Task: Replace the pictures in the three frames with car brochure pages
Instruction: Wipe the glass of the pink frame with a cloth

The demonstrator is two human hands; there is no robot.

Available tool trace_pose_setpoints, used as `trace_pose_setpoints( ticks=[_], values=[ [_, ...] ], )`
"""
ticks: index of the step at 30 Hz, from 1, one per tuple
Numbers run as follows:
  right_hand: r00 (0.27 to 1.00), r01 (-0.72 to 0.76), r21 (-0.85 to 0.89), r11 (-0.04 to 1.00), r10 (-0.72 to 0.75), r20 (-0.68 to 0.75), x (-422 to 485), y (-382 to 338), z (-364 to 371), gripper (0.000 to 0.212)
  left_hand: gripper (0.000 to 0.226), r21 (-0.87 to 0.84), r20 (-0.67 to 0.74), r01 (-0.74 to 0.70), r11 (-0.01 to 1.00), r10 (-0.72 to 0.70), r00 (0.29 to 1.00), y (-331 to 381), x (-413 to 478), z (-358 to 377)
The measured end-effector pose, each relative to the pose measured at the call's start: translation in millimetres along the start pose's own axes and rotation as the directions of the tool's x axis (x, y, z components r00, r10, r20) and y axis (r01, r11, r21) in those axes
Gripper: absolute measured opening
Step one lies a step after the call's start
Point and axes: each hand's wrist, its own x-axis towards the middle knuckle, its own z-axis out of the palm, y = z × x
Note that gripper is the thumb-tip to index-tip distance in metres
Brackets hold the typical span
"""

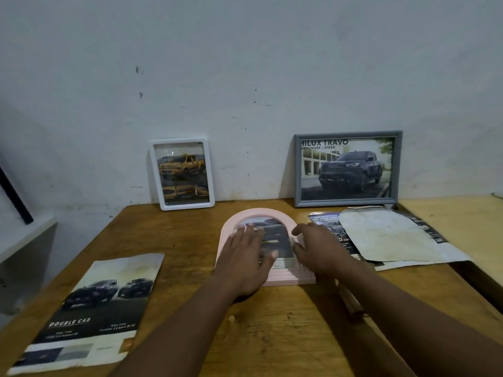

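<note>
Car page pressed into the pink arched frame

The left hand is laid flat on the page, fingers straight and spread, probably to seat it. The right hand is bent against the right rim, likely as a brace, though a grip cannot be told. The frame is laid face up on the table, arch pointed at the wall, long axis run toward it.
</note>
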Motion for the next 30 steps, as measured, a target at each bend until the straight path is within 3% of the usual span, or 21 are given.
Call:
trace_pose_setpoints(
  ticks=[7,10,12,15,21,26,30],
  values=[
    [0.991,-0.102,-0.089,0.991,0.109,0.074,-56,40,-52,0.018,0.075,0.056,0.091,-0.055,0.997,0.05,0.995,45,-5,17],
    [0.951,-0.114,-0.141,0.983,0.15,0.271,-79,50,-66,0.03,0.076,0.07,0.101,-0.049,0.996,0.042,0.994,50,-9,20],
    [0.934,-0.112,-0.142,0.984,0.153,0.323,-88,50,-65,0.044,0.076,0.062,0.093,-0.05,0.997,0.044,0.995,53,-12,21],
    [0.955,-0.097,-0.159,0.982,0.137,0.263,-95,47,-54,0.046,0.076,0.043,0.079,-0.056,0.997,0.053,0.996,53,-18,20],
    [0.965,-0.013,-0.193,0.981,0.063,0.256,-93,35,-48,0.018,0.072,-0.18,-0.01,-0.024,0.983,0.023,1.0,42,-17,-1],
    [0.985,-0.051,0.029,0.998,0.046,0.169,-57,8,-69,0.01,0.071,-0.173,-0.034,0.074,0.982,-0.081,0.996,1,1,-23],
    [0.998,0.028,0.194,0.981,-0.04,0.056,-9,-19,-71,0.004,0.07,-0.244,-0.03,0.181,0.953,-0.194,0.98,-29,14,-31]
  ],
)
